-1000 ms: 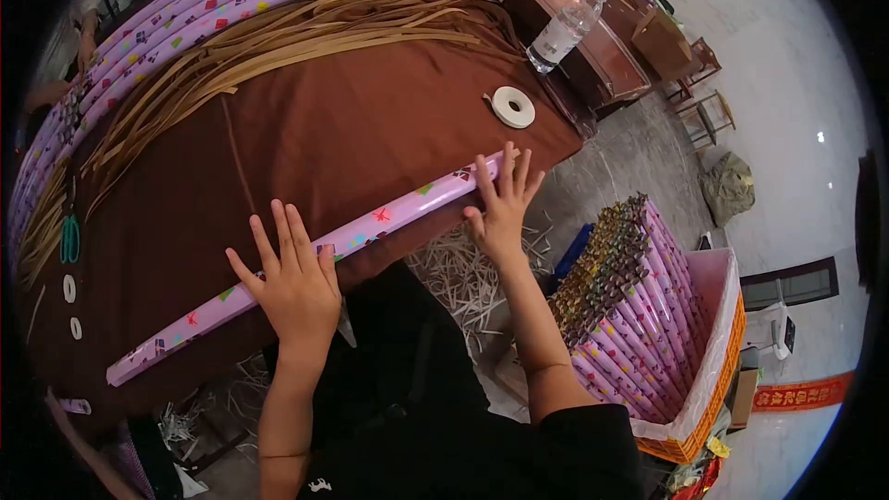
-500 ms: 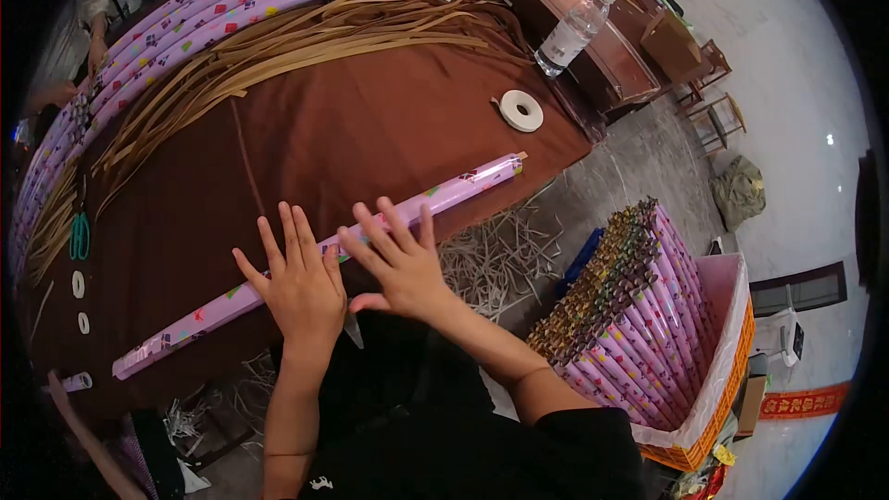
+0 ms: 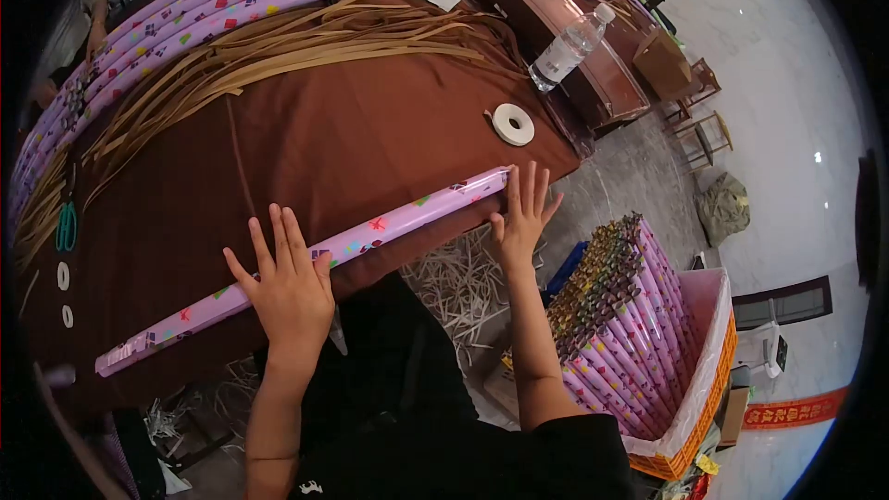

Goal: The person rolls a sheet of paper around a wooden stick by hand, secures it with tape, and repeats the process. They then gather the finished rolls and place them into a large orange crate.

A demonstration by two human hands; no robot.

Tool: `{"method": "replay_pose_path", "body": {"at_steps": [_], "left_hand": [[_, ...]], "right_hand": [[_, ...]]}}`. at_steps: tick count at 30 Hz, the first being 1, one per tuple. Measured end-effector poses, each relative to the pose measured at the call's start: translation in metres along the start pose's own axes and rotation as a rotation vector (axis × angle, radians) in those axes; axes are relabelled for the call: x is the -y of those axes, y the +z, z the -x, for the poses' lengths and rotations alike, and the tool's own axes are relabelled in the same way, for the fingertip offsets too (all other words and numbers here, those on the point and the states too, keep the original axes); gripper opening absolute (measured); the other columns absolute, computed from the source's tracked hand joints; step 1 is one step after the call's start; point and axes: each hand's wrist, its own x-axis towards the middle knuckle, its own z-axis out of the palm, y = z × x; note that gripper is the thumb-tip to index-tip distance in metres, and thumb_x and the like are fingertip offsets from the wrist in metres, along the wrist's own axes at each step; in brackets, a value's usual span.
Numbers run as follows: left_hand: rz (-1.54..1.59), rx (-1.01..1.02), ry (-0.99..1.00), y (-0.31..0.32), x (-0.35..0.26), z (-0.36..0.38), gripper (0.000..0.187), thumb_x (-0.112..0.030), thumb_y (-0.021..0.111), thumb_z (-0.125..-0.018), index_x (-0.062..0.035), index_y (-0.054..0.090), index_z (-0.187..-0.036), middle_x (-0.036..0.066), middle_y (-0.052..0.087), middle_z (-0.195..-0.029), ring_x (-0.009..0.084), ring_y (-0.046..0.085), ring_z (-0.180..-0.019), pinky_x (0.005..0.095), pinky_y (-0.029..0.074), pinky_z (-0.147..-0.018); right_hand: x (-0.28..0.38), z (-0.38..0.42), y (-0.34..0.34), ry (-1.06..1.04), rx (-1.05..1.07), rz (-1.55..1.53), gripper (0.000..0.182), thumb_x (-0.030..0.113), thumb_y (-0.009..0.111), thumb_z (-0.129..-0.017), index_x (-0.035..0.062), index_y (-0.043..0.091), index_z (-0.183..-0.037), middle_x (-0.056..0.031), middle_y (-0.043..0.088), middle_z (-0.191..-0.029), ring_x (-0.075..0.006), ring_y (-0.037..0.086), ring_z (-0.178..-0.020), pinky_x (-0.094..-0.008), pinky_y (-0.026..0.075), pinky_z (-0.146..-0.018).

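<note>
A long pink patterned paper roll (image 3: 417, 219) lies at a slant across the brown cloth near the table's front edge. My left hand (image 3: 292, 289) rests over its middle, fingers spread and pointing away from me. At the roll's right end is my right hand (image 3: 524, 227), its fingers stretched out and apart, with fingertips right at the tip. That tip is partly hidden behind the fingers. Beyond the right end, a white tape roll (image 3: 513, 125) sits on the cloth.
Brown strips (image 3: 306, 51) and more pink rolls (image 3: 213, 14) lie at the back. A water bottle (image 3: 567, 51) stands at the back right. To my right, an orange crate (image 3: 708, 407) holds many pink rolls. Green-handled scissors (image 3: 66, 227) lie far left. Shredded strips (image 3: 458, 282) are below the edge.
My right hand has moved right along the paper roll, from its middle to its right end. My left hand stays over the middle. The view has shifted slightly.
</note>
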Motion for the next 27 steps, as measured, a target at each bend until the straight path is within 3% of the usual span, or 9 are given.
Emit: {"method": "replay_pose_path", "body": {"at_steps": [4,5,9,10,12,13,17,21,27], "left_hand": [[0.007,-0.011,0.0,0.001,0.0,0.001,0.065,-0.036,0.051,-0.097,0.0009,0.035,-0.148,0.012,0.037,-0.154,0.0348,0.032,-0.143,0.0653,0.014,-0.114],[0.007,-0.016,-0.001,0.001,-0.001,0.002,0.065,-0.036,0.051,-0.097,0.0009,0.035,-0.148,0.012,0.037,-0.154,0.0348,0.032,-0.143,0.0653,0.014,-0.114],[0.013,0.008,-0.004,-0.002,-0.001,0.001,0.063,-0.035,0.049,-0.098,0.0011,0.035,-0.148,0.012,0.037,-0.154,0.0348,0.03,-0.144,0.0655,0.012,-0.114],[0.02,0.017,-0.011,-0.003,-0.002,0.001,0.062,-0.035,0.048,-0.099,0.0014,0.035,-0.148,0.013,0.037,-0.154,0.0351,0.029,-0.144,0.0656,0.012,-0.114],[0.028,0.028,-0.008,-0.002,-0.003,0.001,0.063,-0.035,0.047,-0.099,0.0016,0.035,-0.148,0.013,0.037,-0.154,0.0359,0.029,-0.144,0.0657,0.012,-0.114],[0.036,0.041,-0.014,-0.004,-0.001,0.002,0.063,-0.036,0.047,-0.099,0.0018,0.035,-0.148,0.014,0.037,-0.154,0.0368,0.029,-0.144,0.0657,0.012,-0.114],[0.004,0.013,-0.086,-0.016,-0.013,-0.008,0.063,-0.044,0.053,-0.094,0.0022,0.051,-0.137,0.018,0.047,-0.145,0.037,0.035,-0.14,0.0661,0.013,-0.114],[0.182,-0.067,-0.042,0.005,-0.042,-0.028,0.063,-0.045,0.053,-0.094,0.0003,0.051,-0.138,0.018,0.049,-0.144,0.0352,0.037,-0.139,0.0603,0.017,-0.116],[0.256,-0.095,-0.059,0.008,-0.035,-0.018,0.06,-0.039,0.054,-0.095,0.0018,0.049,-0.139,0.02,0.046,-0.145,0.0388,0.036,-0.139,0.0602,0.017,-0.115]], "right_hand": [[0.017,-0.004,0.001,0.182,-0.135,-0.199,0.073,0.058,0.025,-0.101,0.0075,0.03,-0.153,-0.0157,0.025,-0.16,-0.0347,0.015,-0.15,-0.0584,0.002,-0.117],[0.034,-0.004,-0.002,0.103,-0.178,-0.265,0.071,0.055,0.03,-0.101,0.0051,0.031,-0.152,-0.0182,0.026,-0.159,-0.0376,0.016,-0.149,-0.0582,0.004,-0.117],[0.114,-0.008,-0.025,-0.131,-0.035,-0.369,0.062,0.045,0.051,-0.097,0.01,0.043,-0.147,-0.0185,0.029,-0.157,-0.0414,0.02,-0.147,-0.0591,0.007,-0.116],[0.128,-0.01,-0.026,-0.108,0.015,-0.402,0.06,0.041,0.058,-0.093,0.016,0.046,-0.146,-0.0158,0.031,-0.157,-0.0413,0.022,-0.146,-0.061,0.008,-0.116],[0.143,-0.016,-0.024,-0.103,0.108,-0.351,0.057,0.038,0.062,-0.091,0.0194,0.05,-0.144,-0.0132,0.034,-0.155,-0.0433,0.024,-0.144,-0.0639,0.011,-0.114],[0.147,-0.018,-0.023,-0.111,0.138,-0.265,0.048,0.036,0.063,-0.09,0.0195,0.059,-0.135,-0.0123,0.04,-0.152,-0.0462,0.027,-0.142,-0.0657,0.013,-0.113],[0.151,-0.018,-0.018,-0.123,0.078,-0.239,0.037,0.032,0.064,-0.089,0.0172,0.068,-0.122,-0.0141,0.048,-0.145,-0.0495,0.03,-0.138,-0.0661,0.014,-0.112],[0.148,-0.017,-0.013,-0.145,0.095,-0.178,0.035,0.029,0.061,-0.09,0.0183,0.068,-0.123,-0.0135,0.048,-0.145,-0.0478,0.028,-0.141,-0.0647,0.013,-0.113],[0.142,-0.012,-0.002,-0.165,0.054,-0.146,0.035,0.027,0.056,-0.094,0.0196,0.066,-0.126,-0.0123,0.045,-0.149,-0.0445,0.025,-0.143,-0.0645,0.013,-0.114]]}}
